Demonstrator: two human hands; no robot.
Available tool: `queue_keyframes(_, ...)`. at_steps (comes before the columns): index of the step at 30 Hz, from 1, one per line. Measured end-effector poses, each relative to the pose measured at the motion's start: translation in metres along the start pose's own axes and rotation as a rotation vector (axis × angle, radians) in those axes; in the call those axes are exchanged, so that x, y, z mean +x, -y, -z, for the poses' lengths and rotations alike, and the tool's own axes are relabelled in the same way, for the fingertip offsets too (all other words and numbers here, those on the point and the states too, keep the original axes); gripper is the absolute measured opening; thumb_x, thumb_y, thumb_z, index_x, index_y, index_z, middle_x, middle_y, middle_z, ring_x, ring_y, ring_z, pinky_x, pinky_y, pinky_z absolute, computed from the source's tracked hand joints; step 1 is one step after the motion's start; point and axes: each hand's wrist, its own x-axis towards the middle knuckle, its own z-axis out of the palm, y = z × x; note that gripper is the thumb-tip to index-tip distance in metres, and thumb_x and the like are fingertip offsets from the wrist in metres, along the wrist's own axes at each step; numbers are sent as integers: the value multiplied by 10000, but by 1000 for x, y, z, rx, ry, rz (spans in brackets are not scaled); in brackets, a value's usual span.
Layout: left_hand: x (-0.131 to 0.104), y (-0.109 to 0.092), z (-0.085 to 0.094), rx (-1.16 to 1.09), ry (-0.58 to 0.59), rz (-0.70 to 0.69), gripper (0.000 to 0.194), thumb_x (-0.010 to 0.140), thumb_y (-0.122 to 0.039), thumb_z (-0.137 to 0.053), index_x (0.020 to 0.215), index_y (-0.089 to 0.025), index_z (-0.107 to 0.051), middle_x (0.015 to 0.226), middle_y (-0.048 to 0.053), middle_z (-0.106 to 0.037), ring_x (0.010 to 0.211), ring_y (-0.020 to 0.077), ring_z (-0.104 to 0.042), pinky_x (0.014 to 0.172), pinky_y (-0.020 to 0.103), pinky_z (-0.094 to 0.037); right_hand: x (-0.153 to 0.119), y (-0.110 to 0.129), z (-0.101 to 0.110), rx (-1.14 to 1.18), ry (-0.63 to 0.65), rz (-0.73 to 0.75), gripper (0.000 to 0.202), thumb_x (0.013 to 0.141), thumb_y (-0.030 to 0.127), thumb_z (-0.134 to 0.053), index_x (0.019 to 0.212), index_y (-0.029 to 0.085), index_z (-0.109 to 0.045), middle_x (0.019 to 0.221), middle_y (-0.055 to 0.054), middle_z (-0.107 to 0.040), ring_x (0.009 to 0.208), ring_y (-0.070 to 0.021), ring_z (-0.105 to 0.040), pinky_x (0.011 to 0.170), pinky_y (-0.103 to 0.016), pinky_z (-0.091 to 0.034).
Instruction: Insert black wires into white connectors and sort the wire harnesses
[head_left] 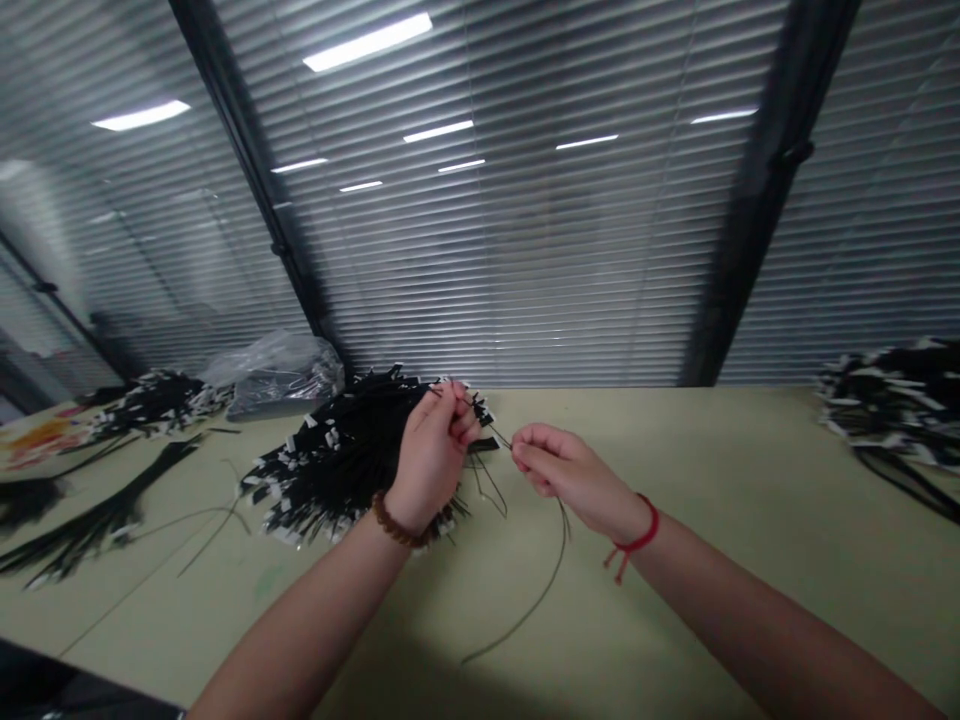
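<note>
Between my two hands runs a thin dark cord (500, 437), pinched at both sides. My left hand (441, 430), with a brown bead bracelet on its wrist, is closed on it in front of a large heap of black strips with white ends (352, 440). My right hand (566, 470), wearing a red string bracelet, grips the cord to the right of the heap. Below this hand a long loose end (551, 580) curves down towards the table. Shorter dark strands hang beneath my left hand. The fingertips hide the exact spots where the cord is held.
The pale green table (675, 470) meets a wall of window blinds (562, 280). Left of the heap lie a clear plastic bag (281, 375), a bundle of black strips (120, 515) and another white-tipped pile (154, 400). A further pile (900, 395) sits at the far right.
</note>
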Motion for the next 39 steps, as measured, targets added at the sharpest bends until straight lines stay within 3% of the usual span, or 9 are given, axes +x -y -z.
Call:
queue_keyframes(4, 19, -39, 16, 79, -56, -124, 100, 804, -181, -594, 734, -151, -530, 628, -61, -386, 467, 36, -318, 442, 140, -278, 5, -1, 72, -257, 26, -8, 218, 599, 345, -693, 565, 159, -586, 513, 24, -504, 487, -89, -400, 456, -221, -262)
queue_keyframes(8, 22, -55, 25, 232, -46, -79, 82, 782, -180, -588, 724, -138, -547, 608, -62, -399, 440, 28, -290, 416, 138, -249, 12, 4, 124, -422, -291, 81, 269, 692, 283, -612, 466, 180, -510, 423, 19, -430, 450, -98, -333, 459, -253, -181)
queue_keyframes(10, 17, -45, 20, 343, 15, 27, 116, 775, -206, -605, 707, -120, -566, 578, -56, -405, 431, 34, -292, 404, 154, -232, 14, 16, 114, -445, -384, 157, 223, 759, 304, -566, 580, 172, -585, 512, -1, -512, 508, -118, -404, 491, -252, -245)
queue_keyframes(13, 8, -18, 8, 507, 111, 139, 180, 785, -270, -609, 697, -115, -581, 528, -59, -388, 421, 49, -290, 399, 179, -206, 15, 44, 62, -446, -355, 287, 220, 811, 380, -570, 793, 181, -663, 719, -14, -626, 651, -140, -517, 600, -254, -364)
queue_keyframes(16, 1, 8, -3, 641, 165, 140, 205, 774, -272, -599, 628, -148, -527, 497, -61, -381, 433, 62, -281, 420, 204, -196, 20, 65, 10, -527, -288, 491, 156, 765, 315, -678, 833, 176, -657, 832, -30, -642, 791, -164, -545, 727, -273, -389)
queue_keyframes(19, -3, 21, -9, 739, 203, 115, 249, 763, -231, -576, 558, -172, -448, 481, -57, -376, 461, 73, -272, 452, 226, -195, 29, 70, -12, -545, -246, 514, 103, 773, 246, -681, 797, 158, -633, 864, -60, -642, 845, -189, -541, 787, -308, -374)
queue_keyframes(26, -12, 33, -9, 874, 307, 155, 228, 853, -326, -484, 707, -163, -548, 551, -47, -401, 483, 98, -320, 470, 233, -234, 41, 60, 7, -269, -122, 407, 276, 909, 266, -470, 726, 146, -637, 696, -16, -642, 648, -106, -555, 634, -234, -391)
queue_keyframes(30, -24, 43, -3, 897, 365, 181, 324, 898, -410, -413, 751, -162, -562, 568, -42, -385, 503, 110, -336, 474, 235, -248, 43, 66, 21, -69, -122, 346, 273, 906, 291, -465, 775, 128, -641, 646, -2, -588, 514, -61, -438, 484, -193, -311)
queue_keyframes(39, -55, 57, 26, 931, 420, 245, 381, 911, -465, -395, 701, -177, -530, 568, -32, -391, 543, 129, -359, 502, 243, -279, 43, 95, 79, 241, -369, 373, 275, 961, 223, -429, 744, 138, -576, 588, 31, -464, 449, -25, -317, 416, -161, -210)
